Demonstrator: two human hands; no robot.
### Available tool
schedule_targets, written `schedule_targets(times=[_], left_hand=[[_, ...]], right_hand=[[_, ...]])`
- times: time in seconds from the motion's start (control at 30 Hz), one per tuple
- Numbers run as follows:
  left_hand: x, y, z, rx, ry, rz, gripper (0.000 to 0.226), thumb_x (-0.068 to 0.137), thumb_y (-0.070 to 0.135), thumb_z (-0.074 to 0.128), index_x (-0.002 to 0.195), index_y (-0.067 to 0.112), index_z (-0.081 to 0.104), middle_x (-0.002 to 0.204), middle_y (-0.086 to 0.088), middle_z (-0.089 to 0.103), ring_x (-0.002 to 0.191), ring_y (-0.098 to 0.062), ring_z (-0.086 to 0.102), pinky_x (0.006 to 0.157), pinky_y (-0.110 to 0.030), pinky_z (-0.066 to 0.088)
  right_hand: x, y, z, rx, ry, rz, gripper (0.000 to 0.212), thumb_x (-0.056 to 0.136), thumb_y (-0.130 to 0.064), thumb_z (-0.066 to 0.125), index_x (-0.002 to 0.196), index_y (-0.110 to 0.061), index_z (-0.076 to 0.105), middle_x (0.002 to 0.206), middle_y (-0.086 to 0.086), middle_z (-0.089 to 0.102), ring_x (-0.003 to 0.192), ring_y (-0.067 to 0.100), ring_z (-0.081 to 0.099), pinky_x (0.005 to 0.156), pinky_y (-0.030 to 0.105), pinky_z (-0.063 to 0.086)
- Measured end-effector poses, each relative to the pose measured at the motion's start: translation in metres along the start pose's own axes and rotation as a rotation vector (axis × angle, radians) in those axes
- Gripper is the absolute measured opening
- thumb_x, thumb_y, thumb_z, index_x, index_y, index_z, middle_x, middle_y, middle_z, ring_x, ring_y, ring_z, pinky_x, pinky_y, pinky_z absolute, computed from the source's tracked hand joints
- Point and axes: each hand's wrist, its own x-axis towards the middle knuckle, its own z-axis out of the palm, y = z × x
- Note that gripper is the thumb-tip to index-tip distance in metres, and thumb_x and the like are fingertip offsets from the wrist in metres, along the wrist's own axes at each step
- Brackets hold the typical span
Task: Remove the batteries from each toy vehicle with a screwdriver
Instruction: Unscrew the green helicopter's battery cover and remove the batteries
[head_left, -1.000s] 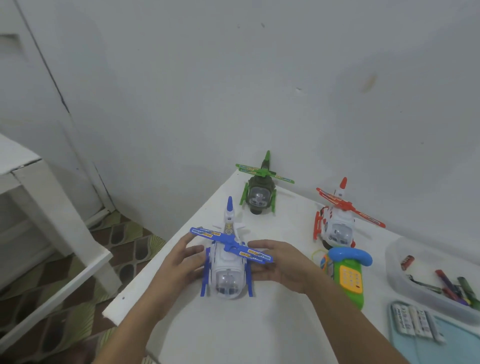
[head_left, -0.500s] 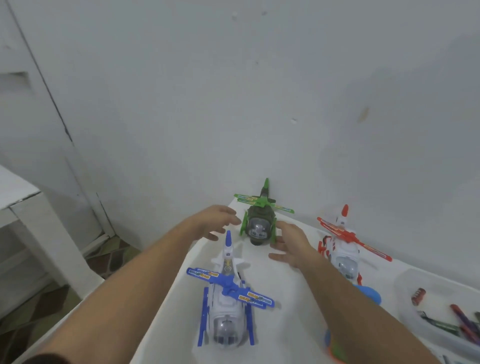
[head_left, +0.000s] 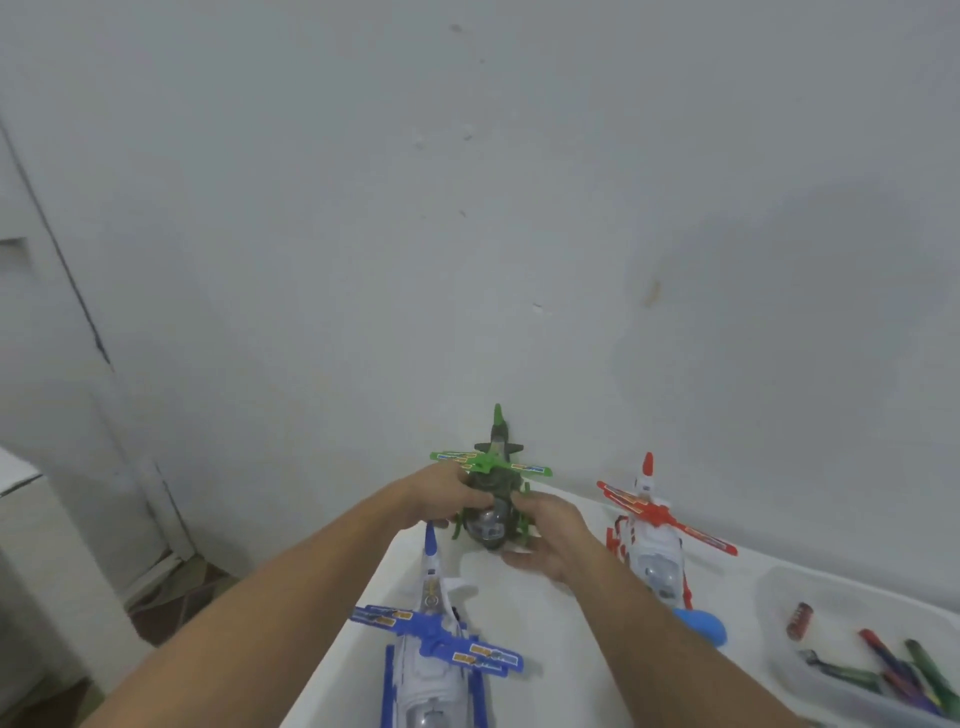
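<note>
A green toy helicopter (head_left: 492, 491) stands at the far end of the white table (head_left: 550, 613), against the wall. My left hand (head_left: 447, 493) grips its left side, fingers curled round the body under the rotor. On its right side, my right hand (head_left: 550, 535) holds the body and skid. A blue and white helicopter (head_left: 436, 654) sits nearer me between my forearms. To the right stands a red and white helicopter (head_left: 652, 540). No screwdriver is clearly in view.
A clear plastic tray (head_left: 810, 670) at the right holds a red battery (head_left: 799, 619) and several coloured pens or tools. A blue toy part (head_left: 701, 626) lies by the red helicopter. The table's left edge drops to a patterned floor (head_left: 176, 597).
My hands left the blue helicopter, reached forward past it, and now close on the green helicopter's two sides. The view has tilted up toward the wall.
</note>
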Motion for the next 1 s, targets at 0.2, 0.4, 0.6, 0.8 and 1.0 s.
schedule_targets(times=[0.2, 0.4, 0.6, 0.8, 1.0], left_hand=[[-0.043, 0.043, -0.005, -0.184, 0.196, 0.243, 0.008, 0.093, 0.025, 0.066, 0.085, 0.026, 0.064, 0.093, -0.001, 0.07, 0.08, -0.017, 0.061, 0.069, -0.028, 0.049], [-0.084, 0.072, 0.013, -0.52, 0.262, 0.39, 0.007, 0.092, 0.014, 0.067, 0.096, 0.02, 0.068, 0.1, -0.003, 0.074, 0.093, -0.023, 0.071, 0.086, -0.043, 0.06], [-0.112, 0.082, 0.055, -0.741, 0.071, 0.51, 0.023, 0.094, 0.014, 0.062, 0.115, 0.006, 0.067, 0.111, -0.01, 0.074, 0.097, -0.021, 0.072, 0.079, -0.031, 0.06], [-0.119, 0.087, 0.134, -0.981, -0.19, 0.528, 0.04, 0.083, 0.021, 0.061, 0.119, 0.005, 0.065, 0.115, -0.017, 0.072, 0.101, -0.031, 0.071, 0.083, -0.037, 0.06], [-0.126, 0.101, 0.221, -1.181, -0.405, 0.367, 0.05, 0.073, 0.027, 0.085, 0.114, 0.004, 0.071, 0.113, -0.02, 0.071, 0.093, -0.028, 0.073, 0.072, -0.037, 0.061]], right_hand=[[-0.04, -0.031, -0.006, 0.07, 0.039, -0.29, 0.039, 0.087, -0.012, 0.07, 0.122, -0.015, 0.052, 0.114, 0.012, 0.067, 0.103, 0.03, 0.064, 0.083, 0.047, 0.05], [-0.107, -0.057, -0.023, 0.103, 0.046, -0.57, 0.02, 0.094, -0.017, 0.062, 0.114, -0.016, 0.057, 0.103, 0.01, 0.071, 0.092, 0.027, 0.069, 0.071, 0.038, 0.056], [-0.169, -0.055, -0.086, 0.019, 0.059, -0.758, 0.026, 0.099, -0.003, 0.044, 0.108, -0.013, 0.066, 0.097, 0.017, 0.072, 0.086, 0.027, 0.071, 0.058, 0.033, 0.056], [-0.209, -0.037, -0.156, -0.102, 0.07, -0.787, 0.02, 0.094, -0.004, 0.057, 0.108, -0.016, 0.064, 0.107, 0.013, 0.071, 0.082, 0.02, 0.07, 0.056, 0.026, 0.053], [-0.232, -0.01, -0.223, -0.095, 0.145, -0.688, 0.024, 0.093, -0.006, 0.061, 0.101, -0.021, 0.044, 0.104, 0.014, 0.073, 0.079, 0.028, 0.062, 0.065, 0.037, 0.047]])
